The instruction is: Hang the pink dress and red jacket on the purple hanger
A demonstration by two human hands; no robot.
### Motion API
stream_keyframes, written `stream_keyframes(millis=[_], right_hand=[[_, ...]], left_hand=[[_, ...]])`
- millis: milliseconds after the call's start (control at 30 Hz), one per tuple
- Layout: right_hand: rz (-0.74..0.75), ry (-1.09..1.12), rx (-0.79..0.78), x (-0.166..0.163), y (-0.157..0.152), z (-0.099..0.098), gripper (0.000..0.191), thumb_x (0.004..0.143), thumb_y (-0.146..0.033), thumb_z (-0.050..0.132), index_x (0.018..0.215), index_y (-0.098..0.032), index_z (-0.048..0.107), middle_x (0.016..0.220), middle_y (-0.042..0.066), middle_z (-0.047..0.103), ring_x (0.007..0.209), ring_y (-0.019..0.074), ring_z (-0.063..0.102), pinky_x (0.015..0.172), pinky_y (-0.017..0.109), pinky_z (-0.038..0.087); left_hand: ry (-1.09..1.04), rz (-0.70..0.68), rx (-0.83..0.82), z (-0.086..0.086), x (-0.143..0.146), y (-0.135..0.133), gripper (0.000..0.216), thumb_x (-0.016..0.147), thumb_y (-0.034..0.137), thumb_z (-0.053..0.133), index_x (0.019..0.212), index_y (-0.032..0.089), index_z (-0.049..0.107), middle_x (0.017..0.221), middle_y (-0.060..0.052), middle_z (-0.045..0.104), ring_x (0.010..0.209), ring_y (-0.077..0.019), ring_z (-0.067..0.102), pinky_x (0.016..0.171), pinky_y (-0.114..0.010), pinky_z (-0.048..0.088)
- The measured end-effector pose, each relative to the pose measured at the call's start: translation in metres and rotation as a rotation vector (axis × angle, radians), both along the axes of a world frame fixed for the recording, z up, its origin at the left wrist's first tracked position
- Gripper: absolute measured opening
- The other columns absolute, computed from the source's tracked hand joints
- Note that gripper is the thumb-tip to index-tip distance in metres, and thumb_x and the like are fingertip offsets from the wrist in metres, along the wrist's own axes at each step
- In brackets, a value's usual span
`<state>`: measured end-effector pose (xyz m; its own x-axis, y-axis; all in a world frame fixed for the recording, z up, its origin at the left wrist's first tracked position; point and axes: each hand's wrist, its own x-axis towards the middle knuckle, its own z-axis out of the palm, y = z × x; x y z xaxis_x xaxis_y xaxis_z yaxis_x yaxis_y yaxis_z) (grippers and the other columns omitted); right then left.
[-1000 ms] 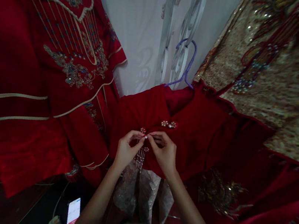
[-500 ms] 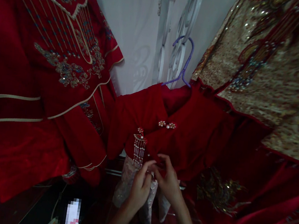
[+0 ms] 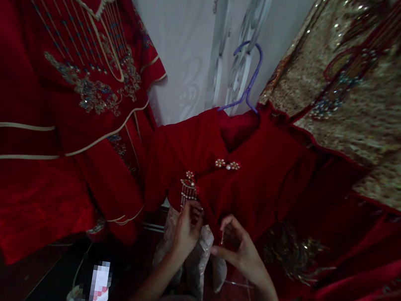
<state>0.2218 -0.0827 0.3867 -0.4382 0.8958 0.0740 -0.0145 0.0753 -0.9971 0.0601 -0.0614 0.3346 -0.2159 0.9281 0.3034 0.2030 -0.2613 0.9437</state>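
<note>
A small red velvet jacket [image 3: 256, 179] hangs on a purple hanger [image 3: 247, 84] against a white wall. It has a pearl clasp [image 3: 227, 164] at the chest and a beaded tassel [image 3: 187, 189] lower left. My left hand [image 3: 186, 226] is curled at the jacket's lower edge just under the tassel, gripping the red cloth. My right hand [image 3: 239, 247] is beside it, thumb and fingers pinched on the hem and a small dangling piece.
A large embroidered red garment [image 3: 51, 113] hangs at the left, a gold sequined one [image 3: 375, 91] at the right. Crinkled clear plastic [image 3: 199, 261] hangs below the jacket. A phone [image 3: 101, 280] lies on the dark floor at lower left. A white ornamental rack [image 3: 235, 40] stands behind.
Both hands dropped from the tassel clasp at chest height to the jacket's lower hem. The tassel now hangs free, and the hands have moved slightly apart.
</note>
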Motion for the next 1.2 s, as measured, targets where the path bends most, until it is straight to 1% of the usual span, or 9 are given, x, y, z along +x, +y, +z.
stream_keyframes(millis=[200,300,467,567,667,767,867,1000,1200], right_hand=[[-0.092,-0.099,0.088,0.003,0.002,0.003,0.038,0.070,-0.027,0.077,0.081,-0.022,0.041,0.077,-0.005,0.043,0.073,0.0098,0.042,0.064,0.020,0.037],[-0.162,-0.093,0.132,-0.001,0.003,-0.002,0.037,0.070,-0.028,0.077,0.078,-0.021,0.042,0.074,-0.005,0.042,0.070,0.0095,0.043,0.063,0.019,0.038],[-0.273,-0.065,0.164,-0.013,0.008,-0.016,0.030,0.072,-0.030,0.075,0.079,-0.021,0.048,0.075,-0.003,0.050,0.071,0.0117,0.051,0.067,0.023,0.043],[-0.414,-0.037,0.160,-0.017,0.015,-0.023,0.031,0.071,-0.033,0.076,0.079,-0.021,0.049,0.076,-0.002,0.054,0.072,0.0133,0.055,0.067,0.025,0.046],[-0.561,-0.034,0.162,-0.017,0.022,-0.030,0.032,0.069,-0.036,0.077,0.081,-0.020,0.052,0.075,-0.001,0.058,0.071,0.0147,0.059,0.067,0.026,0.049],[-0.533,-0.072,0.144,-0.016,0.026,-0.033,0.031,0.068,-0.039,0.077,0.079,-0.019,0.056,0.075,0.002,0.064,0.070,0.0161,0.063,0.066,0.027,0.050],[-0.468,-0.110,0.139,-0.018,0.026,-0.032,0.029,0.069,-0.041,0.076,0.074,-0.018,0.059,0.075,0.004,0.069,0.069,0.0178,0.066,0.067,0.029,0.053],[-0.404,-0.131,0.169,-0.023,0.026,-0.028,0.027,0.075,-0.043,0.070,0.082,-0.017,0.066,0.083,0.006,0.073,0.076,0.0194,0.069,0.071,0.030,0.055],[-0.460,-0.172,0.226,-0.027,0.028,-0.028,0.025,0.079,-0.042,0.067,0.085,-0.018,0.068,0.085,0.006,0.072,0.077,0.0189,0.069,0.071,0.030,0.056]], left_hand=[[0.036,-0.068,-0.009,0.012,0.005,0.004,0.016,0.078,0.007,0.047,0.090,0.016,0.054,0.084,-0.003,0.062,0.077,-0.0128,0.060,0.071,-0.023,0.047],[-0.032,-0.128,-0.037,0.010,0.000,0.007,0.014,0.079,0.010,0.049,0.090,0.015,0.056,0.083,-0.003,0.064,0.076,-0.0130,0.062,0.070,-0.024,0.048],[-0.184,-0.130,-0.082,0.007,-0.006,0.008,0.014,0.081,0.019,0.054,0.092,0.015,0.061,0.087,-0.005,0.069,0.080,-0.0145,0.066,0.075,-0.026,0.052],[-0.179,-0.176,-0.109,0.009,-0.011,0.006,0.017,0.081,0.027,0.060,0.091,0.015,0.066,0.088,-0.007,0.072,0.082,-0.0160,0.068,0.076,-0.027,0.053],[-0.127,-0.148,-0.091,0.010,-0.017,0.005,0.019,0.081,0.033,0.062,0.091,0.018,0.070,0.091,-0.006,0.073,0.084,-0.0161,0.068,0.079,-0.026,0.053],[-0.106,-0.119,-0.085,0.009,-0.020,0.005,0.019,0.081,0.034,0.064,0.090,0.020,0.071,0.092,-0.005,0.073,0.085,-0.0156,0.068,0.080,-0.026,0.052],[-0.179,-0.149,-0.147,0.011,-0.019,0.004,0.020,0.079,0.035,0.065,0.089,0.018,0.070,0.090,-0.005,0.074,0.083,-0.0158,0.069,0.079,-0.026,0.053],[-0.298,-0.152,-0.184,0.014,-0.016,0.002,0.023,0.076,0.035,0.068,0.088,0.016,0.069,0.090,-0.007,0.074,0.084,-0.0171,0.070,0.080,-0.028,0.055],[-0.279,-0.186,-0.170,0.017,-0.018,0.000,0.023,0.074,0.032,0.069,0.089,0.015,0.069,0.089,-0.008,0.074,0.082,-0.0170,0.070,0.080,-0.028,0.055]])
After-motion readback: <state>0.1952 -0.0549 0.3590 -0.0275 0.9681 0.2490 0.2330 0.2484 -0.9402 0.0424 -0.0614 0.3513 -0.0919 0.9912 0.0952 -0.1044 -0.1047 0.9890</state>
